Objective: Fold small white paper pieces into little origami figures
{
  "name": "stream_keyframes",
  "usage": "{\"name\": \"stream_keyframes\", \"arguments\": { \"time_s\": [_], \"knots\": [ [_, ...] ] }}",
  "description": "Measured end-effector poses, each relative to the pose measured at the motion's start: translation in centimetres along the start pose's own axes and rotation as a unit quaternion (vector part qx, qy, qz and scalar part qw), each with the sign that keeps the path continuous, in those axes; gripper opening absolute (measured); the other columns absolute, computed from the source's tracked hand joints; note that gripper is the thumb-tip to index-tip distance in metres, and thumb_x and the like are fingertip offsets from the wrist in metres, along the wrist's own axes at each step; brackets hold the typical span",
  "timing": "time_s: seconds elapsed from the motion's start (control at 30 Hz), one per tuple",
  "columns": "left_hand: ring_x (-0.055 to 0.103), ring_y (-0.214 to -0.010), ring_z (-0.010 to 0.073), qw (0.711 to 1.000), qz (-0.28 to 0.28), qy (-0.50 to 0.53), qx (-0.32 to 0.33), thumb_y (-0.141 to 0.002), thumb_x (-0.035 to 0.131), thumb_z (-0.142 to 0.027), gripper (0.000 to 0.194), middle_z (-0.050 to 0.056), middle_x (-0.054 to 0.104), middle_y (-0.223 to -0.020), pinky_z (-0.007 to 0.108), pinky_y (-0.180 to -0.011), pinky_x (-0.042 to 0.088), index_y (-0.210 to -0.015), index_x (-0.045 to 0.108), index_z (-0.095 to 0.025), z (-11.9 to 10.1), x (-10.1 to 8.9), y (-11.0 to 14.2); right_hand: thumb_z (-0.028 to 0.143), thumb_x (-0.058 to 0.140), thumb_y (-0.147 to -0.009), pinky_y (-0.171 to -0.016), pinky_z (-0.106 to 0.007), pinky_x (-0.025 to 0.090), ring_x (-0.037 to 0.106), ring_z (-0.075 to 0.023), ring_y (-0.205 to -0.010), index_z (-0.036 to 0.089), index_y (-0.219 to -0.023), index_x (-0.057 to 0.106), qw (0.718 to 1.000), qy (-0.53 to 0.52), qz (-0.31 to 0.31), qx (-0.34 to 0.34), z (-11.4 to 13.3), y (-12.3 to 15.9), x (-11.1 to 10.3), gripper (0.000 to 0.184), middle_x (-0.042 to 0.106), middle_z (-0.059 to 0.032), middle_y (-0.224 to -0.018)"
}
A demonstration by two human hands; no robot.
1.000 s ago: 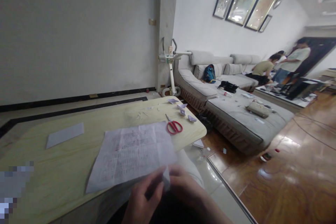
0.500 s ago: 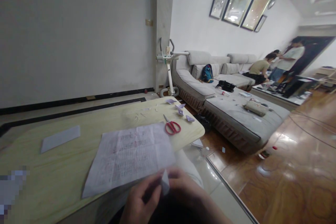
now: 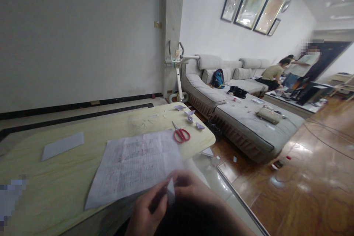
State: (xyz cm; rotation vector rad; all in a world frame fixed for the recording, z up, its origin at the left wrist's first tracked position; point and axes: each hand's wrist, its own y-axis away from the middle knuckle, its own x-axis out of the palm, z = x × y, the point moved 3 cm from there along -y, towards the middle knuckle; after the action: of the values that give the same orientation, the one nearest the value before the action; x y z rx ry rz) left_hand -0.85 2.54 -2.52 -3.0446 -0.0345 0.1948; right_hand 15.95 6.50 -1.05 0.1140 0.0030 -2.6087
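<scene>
A small piece of folded white paper (image 3: 170, 191) stands upright between my two hands at the table's near edge. My left hand (image 3: 151, 206) pinches it from the left with thumb and fingers. My right hand (image 3: 190, 188) curls round its other side, its fingertips partly hidden behind the paper. Just beyond my hands lies a large creased printed sheet (image 3: 135, 166). Red-handled scissors (image 3: 181, 134) rest at that sheet's far right corner. Several small folded paper shapes (image 3: 190, 119) sit near the far right end of the table.
The pale yellow table (image 3: 66, 180) carries a blank white paper piece (image 3: 63, 145) at left and thin paper scraps (image 3: 151, 119) at the back. Beyond stand a grey sofa (image 3: 254, 129) and a white exercise machine (image 3: 179, 77). People (image 3: 272, 72) are at the far right.
The folded paper and both hands have shifted slightly left and up, with the grip unchanged. Things on the table have stayed in place.
</scene>
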Motion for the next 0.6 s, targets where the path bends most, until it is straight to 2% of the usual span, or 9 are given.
{"name": "stream_keyframes", "arguments": {
  "time_s": [0.07,0.1,0.13,0.17,0.27,0.33,0.43,0.6],
  "knots": [
    [0.076,-0.086,0.0233,0.999,-0.01,0.016,-0.037,-0.075,0.068,-0.029,0.029,0.0,0.08,-0.096,0.027,-0.075,0.061,-0.101,0.078,-0.026,0.0,-0.3,-0.1,0.032,0.069,-0.083,-0.074,-0.027,0.051,0.065,-0.0174,-0.081,0.018,-0.091,0.069,0.995,0.082,-0.029,-0.054,1.0,-0.8,-2.1,0.016,0.069,-0.0027,-0.087],
    [0.076,-0.08,0.0228,0.998,-0.003,0.024,-0.053,-0.074,0.069,-0.031,0.03,0.001,0.081,-0.092,0.027,-0.07,0.061,-0.102,0.078,-0.025,0.0,-0.4,-0.1,0.03,0.066,-0.086,-0.079,-0.028,0.051,0.065,-0.018,-0.087,0.018,-0.09,0.069,0.981,0.15,-0.081,-0.089,1.6,-1.4,-3.8,0.013,0.069,-0.0038,-0.092],
    [0.075,-0.075,0.0223,0.997,0.004,0.034,-0.066,-0.073,0.071,-0.033,0.032,0.002,0.081,-0.087,0.027,-0.066,0.061,-0.102,0.078,-0.023,-0.2,-0.6,-0.2,0.028,0.063,-0.087,-0.079,-0.028,0.051,0.065,-0.0179,-0.089,0.019,-0.09,0.068,0.954,0.24,-0.137,-0.115,2.2,-2.0,-5.8,0.011,0.069,-0.004,-0.094],
    [0.075,-0.071,0.0217,0.996,0.01,0.045,-0.077,-0.073,0.072,-0.035,0.033,0.002,0.08,-0.083,0.027,-0.064,0.061,-0.103,0.077,-0.022,-0.4,-0.7,-0.2,0.028,0.062,-0.087,-0.08,-0.028,0.051,0.065,-0.0179,-0.089,0.021,-0.091,0.069,0.909,0.336,-0.212,-0.124,2.7,-2.7,-8.1,0.011,0.069,-0.0035,-0.096],
    [0.072,-0.067,0.0205,0.992,0.017,0.086,-0.094,-0.076,0.07,-0.038,0.032,0.002,0.078,-0.074,0.027,-0.064,0.06,-0.101,0.076,-0.019,-1.0,-1.0,-0.4,0.024,0.056,-0.088,-0.086,-0.037,0.049,0.062,-0.0246,-0.096,0.018,-0.097,0.069,0.852,0.407,-0.315,-0.101,2.9,-4.8,-14.6,0.017,0.065,-0.0106,-0.102],
    [0.071,-0.064,0.0197,0.989,0.026,0.102,-0.102,-0.077,0.068,-0.039,0.03,0.002,0.076,-0.069,0.026,-0.062,0.059,-0.098,0.076,-0.019,-1.4,-0.9,-0.3,0.022,0.06,-0.083,-0.09,-0.041,0.046,0.061,-0.028,-0.098,0.016,-0.1,0.069,0.824,0.445,-0.341,-0.083,2.3,-5.9,-17.7,0.02,0.063,-0.0137,-0.106],
    [0.07,-0.061,0.0194,0.988,0.032,0.113,-0.097,-0.077,0.068,-0.038,0.028,0.002,0.076,-0.069,0.026,-0.06,0.058,-0.096,0.075,-0.02,-1.6,-0.8,-0.2,0.018,0.063,-0.079,-0.09,-0.038,0.046,0.061,-0.0271,-0.096,0.017,-0.097,0.071,0.801,0.492,-0.335,-0.061,0.8,-6.9,-19.7,0.02,0.063,-0.0124,-0.105],
    [0.069,-0.059,0.0191,0.986,0.026,0.133,-0.098,-0.074,0.07,-0.037,0.025,0.003,0.075,-0.068,0.027,-0.059,0.057,-0.091,0.072,-0.019,-1.9,-0.8,-0.1,0.019,0.061,-0.081,-0.082,-0.031,0.046,0.062,-0.0228,-0.088,0.019,-0.085,0.074,0.785,0.529,-0.322,-0.033,-1.2,-7.6,-19.5,0.013,0.065,-0.0088,-0.097]
  ]
}}
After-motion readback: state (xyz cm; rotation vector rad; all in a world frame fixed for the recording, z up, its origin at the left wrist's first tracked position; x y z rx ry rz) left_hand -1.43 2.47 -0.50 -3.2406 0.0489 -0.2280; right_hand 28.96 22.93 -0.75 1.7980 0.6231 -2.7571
